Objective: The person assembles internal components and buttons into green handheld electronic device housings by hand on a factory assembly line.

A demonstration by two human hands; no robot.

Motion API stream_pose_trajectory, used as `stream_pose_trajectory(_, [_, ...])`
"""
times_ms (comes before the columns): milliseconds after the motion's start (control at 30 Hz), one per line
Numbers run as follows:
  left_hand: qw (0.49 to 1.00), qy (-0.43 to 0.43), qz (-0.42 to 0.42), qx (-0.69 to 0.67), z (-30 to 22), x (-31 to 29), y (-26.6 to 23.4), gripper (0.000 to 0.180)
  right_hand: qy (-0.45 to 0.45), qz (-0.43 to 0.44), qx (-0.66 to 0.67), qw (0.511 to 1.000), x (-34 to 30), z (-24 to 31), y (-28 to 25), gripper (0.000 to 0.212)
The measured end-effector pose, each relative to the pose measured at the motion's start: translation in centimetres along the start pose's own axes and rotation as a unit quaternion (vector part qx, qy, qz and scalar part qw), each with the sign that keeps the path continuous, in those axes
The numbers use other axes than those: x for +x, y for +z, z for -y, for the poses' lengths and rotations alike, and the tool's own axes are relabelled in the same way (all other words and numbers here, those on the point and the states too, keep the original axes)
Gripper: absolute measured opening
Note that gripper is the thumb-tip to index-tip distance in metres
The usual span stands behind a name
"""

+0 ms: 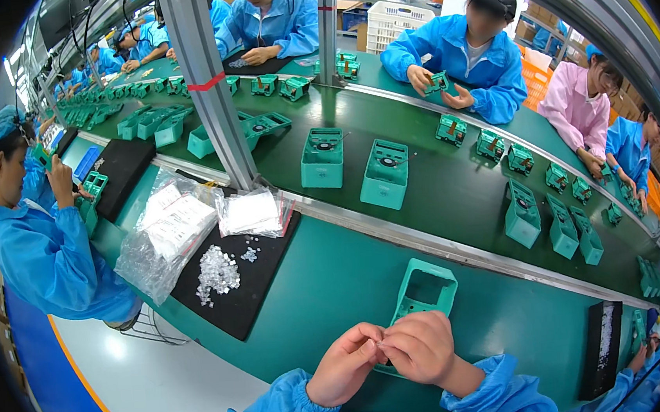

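My left hand (345,363) and my right hand (419,347) meet above the near edge of the green workbench. Thumb and fingers of both are pinched together at the tips. Something tiny and pale may be between them; it is too small to make out. Just beyond and partly under my hands lies a teal plastic housing (429,266) with a large rectangular opening. Its near end is hidden by my hands. To the left, a heap of small clear pieces (218,274) sits on a black mat (247,311), with a few bluish ones (250,254) beside it.
Clear plastic bags (167,228) with white contents lie at the mat's far end. A metal rail (395,235) separates my bench from a green conveyor (447,203) carrying teal housings (384,174). A metal post (208,83) rises at left. Co-workers sit left and opposite.
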State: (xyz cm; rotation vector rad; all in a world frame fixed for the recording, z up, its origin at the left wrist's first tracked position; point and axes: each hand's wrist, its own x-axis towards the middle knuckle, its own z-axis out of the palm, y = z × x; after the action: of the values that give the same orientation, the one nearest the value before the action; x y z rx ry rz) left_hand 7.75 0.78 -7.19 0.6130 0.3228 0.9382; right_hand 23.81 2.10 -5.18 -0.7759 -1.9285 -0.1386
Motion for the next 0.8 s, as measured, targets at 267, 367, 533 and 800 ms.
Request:
stream_pose_trajectory(267, [0.849, 0.112, -0.082, 0.509, 1.7, -0.8, 0.1, 0.019, 0.145, 0.135, -0.097, 0.975, -0.8, -3.4, -4.5, 0.01])
stream_pose_trajectory(367, [0.601, 0.212, 0.184, 0.748, 3.2, -1.2, -1.0, 0.028, 0.231, 0.262, -0.136, 0.927, -0.5, -4.6, -5.6, 0.01])
stream_pose_trajectory(533, [0.577, 0.179, 0.197, 0.772, 3.7, -1.4, -1.2, 0.031, 0.24, 0.371, -0.155, 0.884, 0.0, -5.8, -4.5, 0.01])
stream_pose_trajectory(800, [0.601, 0.173, 0.191, 0.757, 3.8, -1.3, -1.5, 0.033, 0.252, 0.389, -0.162, 0.871, 0.4, -5.9, -3.2, 0.012])
